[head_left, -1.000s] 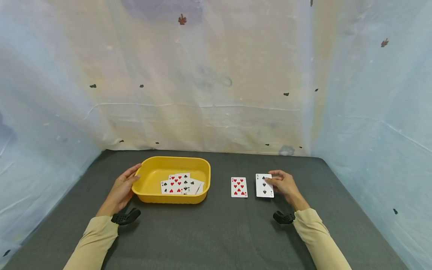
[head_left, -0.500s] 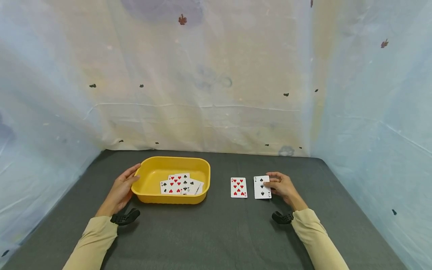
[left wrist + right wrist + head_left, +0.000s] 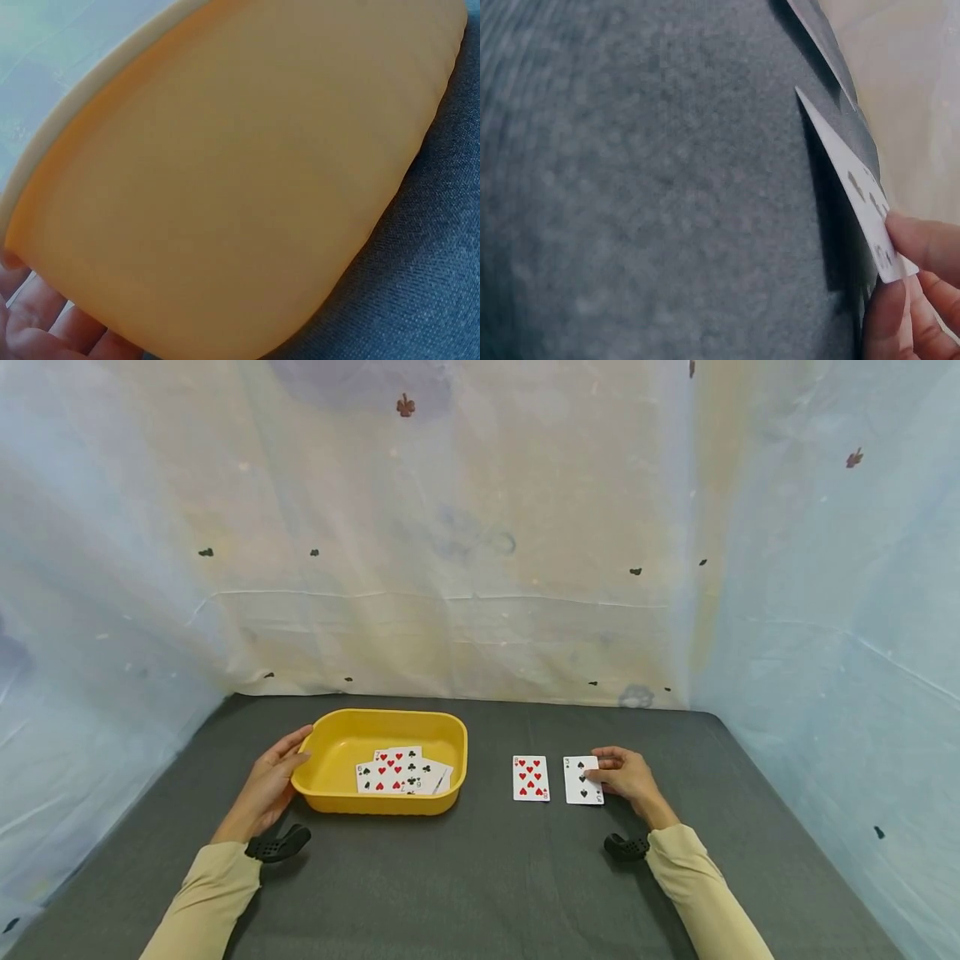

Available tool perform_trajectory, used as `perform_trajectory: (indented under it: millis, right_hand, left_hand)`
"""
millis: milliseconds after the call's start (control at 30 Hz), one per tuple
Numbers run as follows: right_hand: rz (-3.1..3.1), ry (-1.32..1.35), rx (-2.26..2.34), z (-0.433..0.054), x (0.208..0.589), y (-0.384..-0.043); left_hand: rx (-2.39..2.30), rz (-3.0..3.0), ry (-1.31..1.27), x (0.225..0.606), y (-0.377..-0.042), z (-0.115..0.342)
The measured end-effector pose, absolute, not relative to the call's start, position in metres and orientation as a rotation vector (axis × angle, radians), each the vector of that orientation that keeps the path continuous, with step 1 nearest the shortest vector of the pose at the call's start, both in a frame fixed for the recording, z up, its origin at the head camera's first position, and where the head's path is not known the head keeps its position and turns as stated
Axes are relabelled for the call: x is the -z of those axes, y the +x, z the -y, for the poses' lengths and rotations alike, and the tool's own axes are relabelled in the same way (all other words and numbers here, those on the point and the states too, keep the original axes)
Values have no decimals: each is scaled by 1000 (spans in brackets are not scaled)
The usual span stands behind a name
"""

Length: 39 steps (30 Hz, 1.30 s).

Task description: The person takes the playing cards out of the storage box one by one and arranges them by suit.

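My left hand (image 3: 268, 785) holds the left end of a yellow plastic tray (image 3: 375, 805), thumb at the rim and fingers along its outside. Inside the tray several playing cards (image 3: 401, 772) lie face up and overlapping, hearts and clubs among them. My right hand (image 3: 630, 779) pinches the right edge of a three of spades (image 3: 577, 792) between thumb and fingers. In the right wrist view that playing card (image 3: 847, 176) tilts, casting a shadow on the cloth below. Left of it an eight of hearts (image 3: 531, 778) lies face up, apart from the tray.
A dark grey cloth (image 3: 480, 885) covers the table. Pale patterned sheeting (image 3: 465, 527) hangs behind and at both sides. Each wrist wears a black band, the left band (image 3: 277, 843) near the tray's front corner.
My right hand has shifted slightly left and lowered the three of spades nearer the cloth, beside the eight of hearts. My left hand and the tray keep their place.
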State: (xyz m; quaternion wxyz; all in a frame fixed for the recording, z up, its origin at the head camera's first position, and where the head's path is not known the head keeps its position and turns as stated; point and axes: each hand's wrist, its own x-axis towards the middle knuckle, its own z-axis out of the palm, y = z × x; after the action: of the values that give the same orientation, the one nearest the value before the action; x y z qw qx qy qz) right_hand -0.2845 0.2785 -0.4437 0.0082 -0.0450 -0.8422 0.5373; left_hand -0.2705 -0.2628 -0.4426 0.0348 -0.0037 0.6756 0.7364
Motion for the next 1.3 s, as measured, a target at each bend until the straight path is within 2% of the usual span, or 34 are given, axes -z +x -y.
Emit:
perform_trajectory:
  millis: [533, 1300]
  right_hand:
    - [2727, -142, -1496, -273, 443, -288]
    - [2618, -168, -1624, -277, 440, -287]
  left_hand:
    - [-2277, -2085, 4, 445, -269, 265]
    - [-2266, -2085, 31, 441, -269, 262]
